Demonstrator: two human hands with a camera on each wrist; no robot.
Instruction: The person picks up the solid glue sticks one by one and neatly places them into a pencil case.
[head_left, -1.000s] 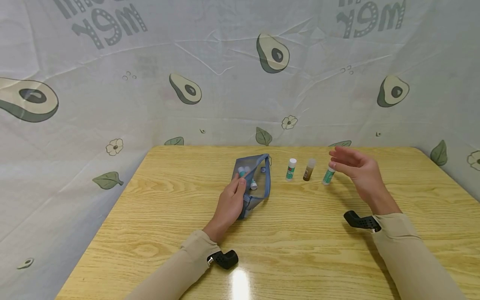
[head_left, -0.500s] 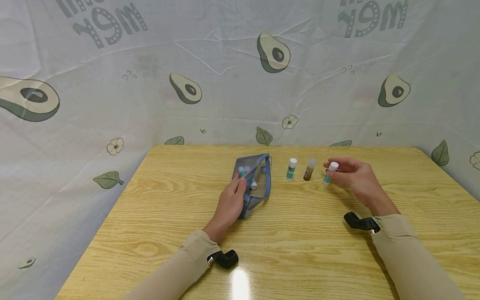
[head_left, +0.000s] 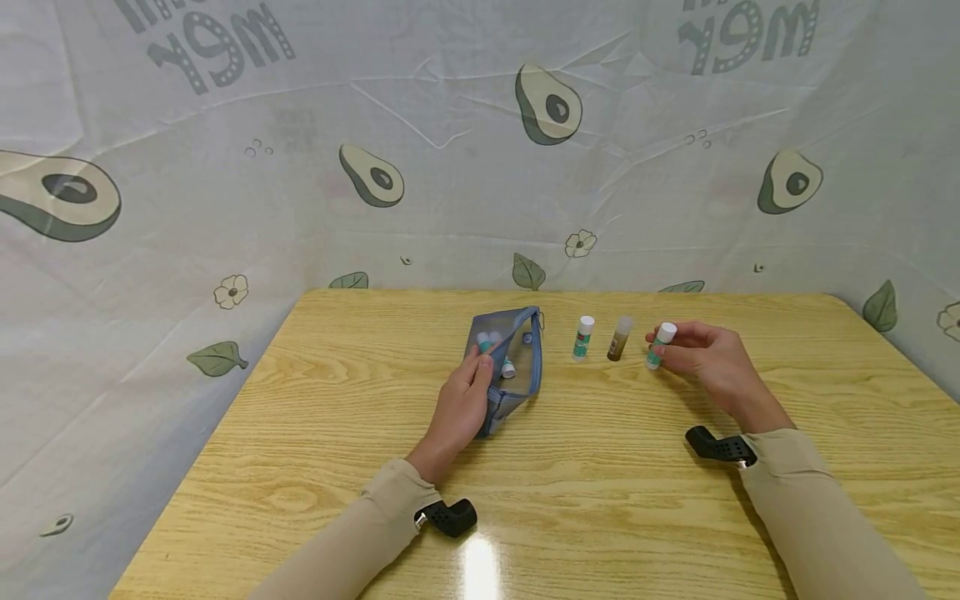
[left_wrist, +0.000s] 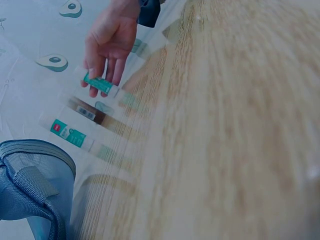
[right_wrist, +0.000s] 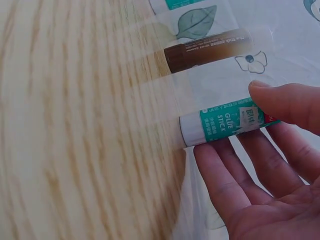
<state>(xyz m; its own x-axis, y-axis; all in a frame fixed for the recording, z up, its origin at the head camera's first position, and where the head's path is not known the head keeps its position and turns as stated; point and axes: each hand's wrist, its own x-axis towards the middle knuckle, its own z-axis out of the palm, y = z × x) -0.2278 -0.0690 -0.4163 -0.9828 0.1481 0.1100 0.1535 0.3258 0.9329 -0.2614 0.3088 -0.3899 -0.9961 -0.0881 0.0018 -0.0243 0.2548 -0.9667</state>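
On the left, my left hand [head_left: 459,398] grips the near side of a blue mesh zipper pouch [head_left: 501,410], whose mouth gapes to the right. Glue sticks [head_left: 508,368] with white caps show through its mesh. Farther right, my right hand [head_left: 708,362] holds a green-and-white glue stick [right_wrist: 227,122] between thumb and fingers. It leans slightly, its base at or very near the table. To its left stand a brown glue stick [head_left: 618,339] with a clear cap and another green-and-white glue stick [head_left: 582,338], both upright and untouched.
The wooden table [head_left: 600,500] carries all these things. Behind it hangs a pale cloth [head_left: 450,167] printed with avocados, leaves and flowers. A black wrist mount [head_left: 450,518] sits on each sleeve cuff.
My right hand has come down from the glue stick's cap to its body, and its fingers have closed round it. The left hand and the pouch have stayed in place.
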